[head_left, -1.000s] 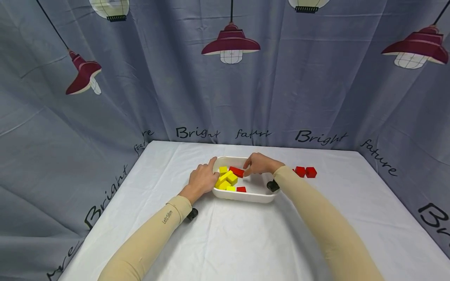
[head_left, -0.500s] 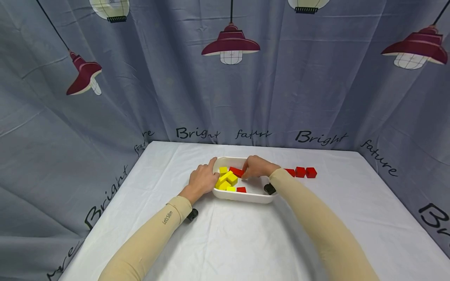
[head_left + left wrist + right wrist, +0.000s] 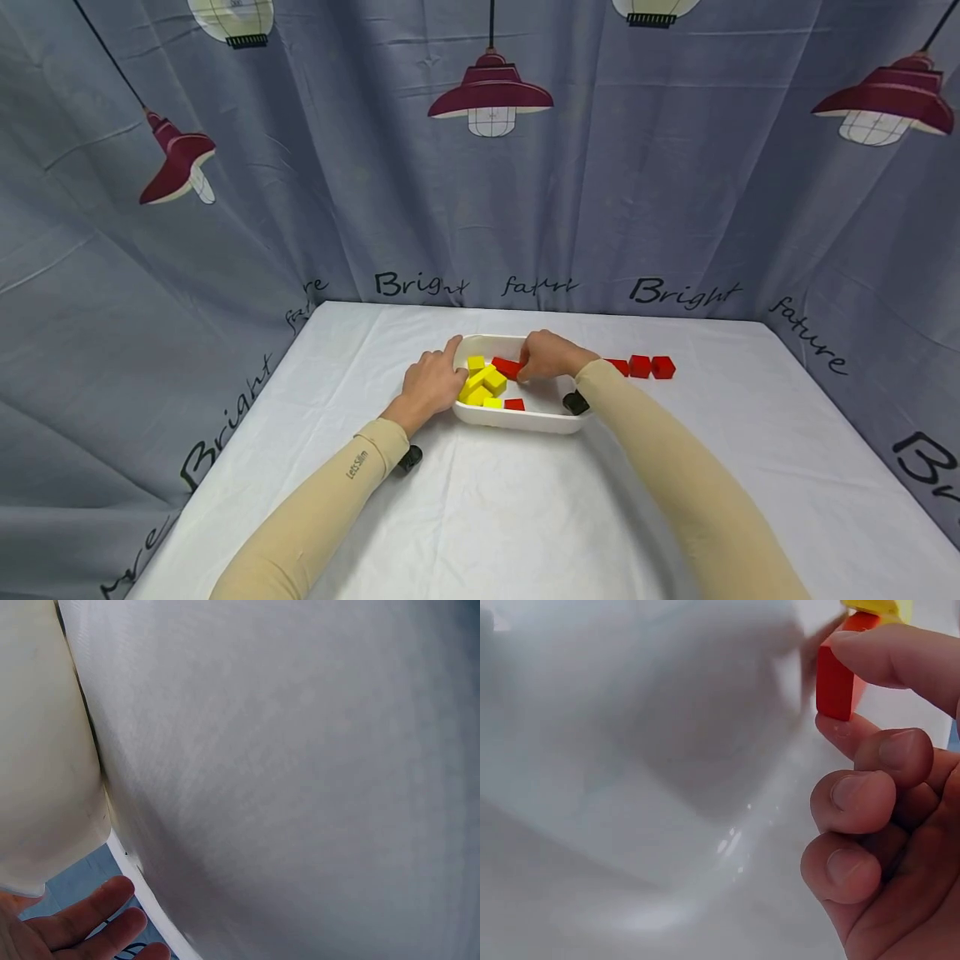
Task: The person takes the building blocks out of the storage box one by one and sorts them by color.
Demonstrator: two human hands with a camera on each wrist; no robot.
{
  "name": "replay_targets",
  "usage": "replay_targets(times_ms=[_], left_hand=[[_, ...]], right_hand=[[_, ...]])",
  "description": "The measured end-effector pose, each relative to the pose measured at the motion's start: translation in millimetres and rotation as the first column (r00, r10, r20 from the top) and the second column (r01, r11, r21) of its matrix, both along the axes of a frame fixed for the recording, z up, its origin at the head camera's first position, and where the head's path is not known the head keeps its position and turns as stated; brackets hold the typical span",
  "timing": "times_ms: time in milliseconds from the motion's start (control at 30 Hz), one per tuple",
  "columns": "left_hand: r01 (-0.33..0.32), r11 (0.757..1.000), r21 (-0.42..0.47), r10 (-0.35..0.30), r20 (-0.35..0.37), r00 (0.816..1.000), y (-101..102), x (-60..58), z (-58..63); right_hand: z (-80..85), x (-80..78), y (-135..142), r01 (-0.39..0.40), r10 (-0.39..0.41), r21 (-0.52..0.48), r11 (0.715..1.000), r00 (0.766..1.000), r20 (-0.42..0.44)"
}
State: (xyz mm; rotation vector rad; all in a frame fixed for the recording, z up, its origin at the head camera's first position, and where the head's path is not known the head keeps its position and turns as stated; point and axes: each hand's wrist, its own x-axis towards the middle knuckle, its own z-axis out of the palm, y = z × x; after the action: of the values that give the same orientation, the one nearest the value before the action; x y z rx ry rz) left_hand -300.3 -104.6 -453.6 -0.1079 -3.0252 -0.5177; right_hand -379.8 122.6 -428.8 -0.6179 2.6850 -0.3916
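My right hand (image 3: pixel 553 353) reaches into a white tray (image 3: pixel 517 423) and pinches a red block (image 3: pixel 506 367) between thumb and index finger. In the right wrist view the red block (image 3: pixel 835 684) stands between those two fingertips, the other fingers curled below. A yellow block (image 3: pixel 870 606) shows just behind it. My left hand (image 3: pixel 433 382) holds the tray's left end at the rim. In the left wrist view several of its fingers (image 3: pixel 101 904) reach out loosely beside the tray's wall (image 3: pixel 45 750). Several yellow blocks (image 3: pixel 480 387) are heaped at the tray's left end.
A second red block (image 3: pixel 514 405) lies near the tray's front wall. Outside, to the right, several red blocks (image 3: pixel 640 367) stand in a row on the white-covered table (image 3: pixel 495 508), partly behind my right sleeve (image 3: pixel 652 450). A grey printed curtain (image 3: pixel 360 167) hangs behind.
My right hand has come left and down into the tray and taken hold of the red block, which has shifted slightly. More of the red row shows. The left hand keeps its place.
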Motion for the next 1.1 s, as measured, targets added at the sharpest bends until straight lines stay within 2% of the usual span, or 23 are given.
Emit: replay_targets(times_ms=[533, 867, 1100], left_hand=[[-0.003, 1.0, -0.002, 0.003, 0.008, 1.0, -1, -1.3, 0.9], [0.001, 1.0, 0.007, -0.001, 0.015, 1.0, -1, -0.2, -1.2], [-0.003, 1.0, 0.003, 0.003, 0.014, 1.0, 0, -1.5, -0.6]], right_hand=[[34.6, 6.6, 20, -0.021, 0.021, 0.014, 1.0, 1.0, -0.006], [52.6, 16.5, 34, -0.032, 0.032, 0.021, 0.999, 0.999, -0.015], [69.0, 22.8, 54, 0.013, -0.013, -0.014, 1.0, 1.0, -0.011]])
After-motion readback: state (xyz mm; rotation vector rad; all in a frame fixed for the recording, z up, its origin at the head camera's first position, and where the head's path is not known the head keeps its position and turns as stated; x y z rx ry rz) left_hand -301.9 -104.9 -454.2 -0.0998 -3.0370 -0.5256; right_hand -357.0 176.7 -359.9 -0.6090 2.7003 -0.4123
